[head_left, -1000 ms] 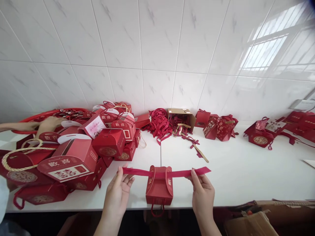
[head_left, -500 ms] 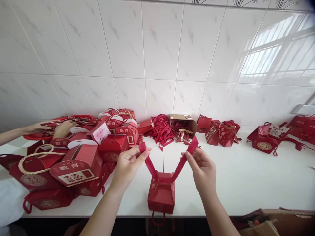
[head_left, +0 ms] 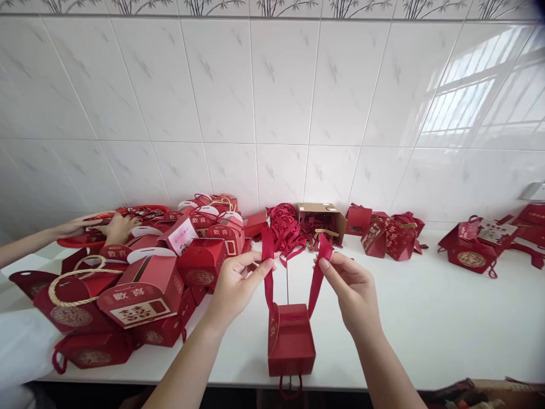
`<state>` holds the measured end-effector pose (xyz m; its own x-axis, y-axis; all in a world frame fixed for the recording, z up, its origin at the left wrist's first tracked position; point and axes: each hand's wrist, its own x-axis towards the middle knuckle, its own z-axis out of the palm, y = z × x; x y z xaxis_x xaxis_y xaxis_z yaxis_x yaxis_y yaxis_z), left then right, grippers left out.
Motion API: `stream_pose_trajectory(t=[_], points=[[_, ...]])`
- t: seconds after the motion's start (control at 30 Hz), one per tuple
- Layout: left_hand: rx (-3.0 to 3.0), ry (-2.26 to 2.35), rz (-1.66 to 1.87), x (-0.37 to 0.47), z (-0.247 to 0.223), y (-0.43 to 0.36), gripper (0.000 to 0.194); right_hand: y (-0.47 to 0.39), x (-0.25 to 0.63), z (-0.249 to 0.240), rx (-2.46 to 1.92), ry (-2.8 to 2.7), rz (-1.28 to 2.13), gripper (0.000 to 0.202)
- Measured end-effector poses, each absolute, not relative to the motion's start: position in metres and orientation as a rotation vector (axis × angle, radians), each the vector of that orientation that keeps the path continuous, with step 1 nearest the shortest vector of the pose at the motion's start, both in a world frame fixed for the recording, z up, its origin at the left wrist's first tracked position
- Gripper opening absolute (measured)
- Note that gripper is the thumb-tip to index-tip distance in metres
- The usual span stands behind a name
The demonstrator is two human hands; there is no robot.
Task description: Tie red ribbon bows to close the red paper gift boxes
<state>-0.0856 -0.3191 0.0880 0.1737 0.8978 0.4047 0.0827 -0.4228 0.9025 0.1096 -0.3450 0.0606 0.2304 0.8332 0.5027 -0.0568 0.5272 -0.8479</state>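
A small red gift box (head_left: 292, 343) stands at the table's front edge between my arms, a cord loop hanging from its near side. Crimson ribbon (head_left: 315, 287) runs from the box's far end up to both hands. My left hand (head_left: 242, 284) pinches one ribbon end between thumb and fingers, its tip sticking up above. With thumb and fingers closed, my right hand (head_left: 351, 287) grips the other end. Both ribbon lengths are held up above the box, forming a V-like shape that is nearly upright.
On the left, red gift boxes (head_left: 140, 292) are heaped, some with rope handles. Another person's hands (head_left: 117, 227) reach into a red basin (head_left: 80, 243). Behind my box lie a ribbon pile (head_left: 283, 224) and an open carton (head_left: 344, 218). More boxes (head_left: 400, 238) stand at right.
My hands have drawn a little closer together, and the ribbon ends stand more upright. The view has shifted, so the box appears slightly lower and further right.
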Motion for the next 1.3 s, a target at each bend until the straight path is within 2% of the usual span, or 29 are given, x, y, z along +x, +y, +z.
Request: stream_pose_trajectory(t=[0.3,0.47,0.67,0.83,1.0,1.13,1.23,1.3], points=[[1.604,0.817,1.350,-0.077,0.088,-0.327,0.015,-0.340,0.105,0.073,-0.757,-1.153,1.013,0.015],[1.660,0.775,1.120,-0.072,0.091,-0.331,0.012,-0.340,0.098,0.073,-0.848,-1.364,1.009,0.021],[1.700,0.840,0.990,-0.068,0.091,-0.331,0.018,-0.345,0.097,0.067,-0.659,-1.540,1.014,0.016],[1.592,0.765,0.924,-0.070,0.086,-0.327,0.015,-0.341,0.101,0.059,-0.699,-1.587,0.840,0.016],[1.292,0.611,0.933,-0.075,0.076,-0.318,0.012,-0.338,0.118,0.056,-0.579,-1.970,0.527,0.029],[1.204,0.588,0.939,-0.074,0.076,-0.319,0.011,-0.337,0.123,0.054,-0.637,-2.062,0.253,0.037],[1.362,0.647,1.018,-0.069,0.076,-0.326,0.021,-0.338,0.118,0.050,-0.641,-2.015,0.173,0.037],[1.606,0.786,1.211,-0.067,0.072,-0.331,0.031,-0.341,0.116,0.044,-0.665,-1.889,0.168,0.037]])
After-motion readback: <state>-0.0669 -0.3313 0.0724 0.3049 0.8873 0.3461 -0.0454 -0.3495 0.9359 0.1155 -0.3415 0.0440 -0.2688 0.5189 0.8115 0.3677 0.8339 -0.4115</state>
